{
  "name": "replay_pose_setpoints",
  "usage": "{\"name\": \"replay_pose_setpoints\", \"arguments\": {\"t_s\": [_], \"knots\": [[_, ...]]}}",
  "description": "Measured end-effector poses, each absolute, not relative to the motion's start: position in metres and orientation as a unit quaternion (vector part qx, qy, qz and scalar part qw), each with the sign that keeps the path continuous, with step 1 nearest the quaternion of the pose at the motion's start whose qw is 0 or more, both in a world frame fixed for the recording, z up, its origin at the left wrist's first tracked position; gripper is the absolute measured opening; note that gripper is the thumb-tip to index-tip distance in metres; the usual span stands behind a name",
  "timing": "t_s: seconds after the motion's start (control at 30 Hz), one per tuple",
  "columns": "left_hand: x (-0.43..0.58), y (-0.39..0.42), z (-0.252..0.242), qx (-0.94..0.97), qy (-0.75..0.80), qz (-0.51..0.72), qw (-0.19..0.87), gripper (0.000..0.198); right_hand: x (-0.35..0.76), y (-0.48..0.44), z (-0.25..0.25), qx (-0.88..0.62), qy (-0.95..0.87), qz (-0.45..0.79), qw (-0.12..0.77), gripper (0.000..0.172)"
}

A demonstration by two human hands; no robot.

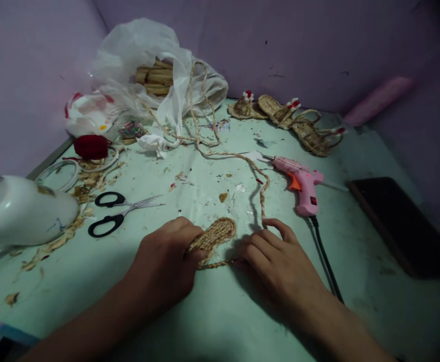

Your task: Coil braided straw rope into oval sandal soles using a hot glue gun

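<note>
Two bare forearms [92, 317] lie nearest, over the counter [208, 317]. Left hand [169, 251] is closed on the heel-side end of a small woven sole [220, 233], thumb beneath; right hand [272, 254] has its fingers curled about the braided rope [263, 193], fingertips partly hidden. Between the hands, the sole lies right of the left hand, its long axis slanting away and rightward. From its near edge, a short rope stretch runs sideways to the right hand, the left being nearer the sole.
</note>
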State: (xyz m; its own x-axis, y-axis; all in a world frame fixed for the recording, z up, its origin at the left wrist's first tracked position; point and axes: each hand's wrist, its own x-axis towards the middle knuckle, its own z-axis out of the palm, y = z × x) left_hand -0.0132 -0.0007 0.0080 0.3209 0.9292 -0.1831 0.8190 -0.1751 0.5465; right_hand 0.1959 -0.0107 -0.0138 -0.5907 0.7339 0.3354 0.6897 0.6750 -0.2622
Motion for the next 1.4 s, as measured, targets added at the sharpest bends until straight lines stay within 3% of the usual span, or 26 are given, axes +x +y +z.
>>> {"name": "replay_pose_setpoints", "arguments": {"t_s": [0.77,0.93,1.1,1.4], "knots": [[-0.016,0.001,0.006,0.791,0.540,0.068,0.279,0.009,0.171,-0.019,-0.021,-0.500,-0.813,0.035,0.297,0.025],[-0.007,-0.007,0.010,0.801,0.557,0.051,0.215,0.028,0.167,-0.020,-0.020,-0.511,-0.806,0.039,0.297,0.026],[0.002,-0.012,0.003,0.817,0.556,0.063,0.143,0.013,0.167,-0.019,-0.017,-0.508,-0.811,0.036,0.286,0.024],[0.004,-0.013,0.007,0.803,0.572,0.060,0.156,0.002,0.175,-0.016,-0.010,-0.483,-0.814,0.040,0.320,0.012]]}}
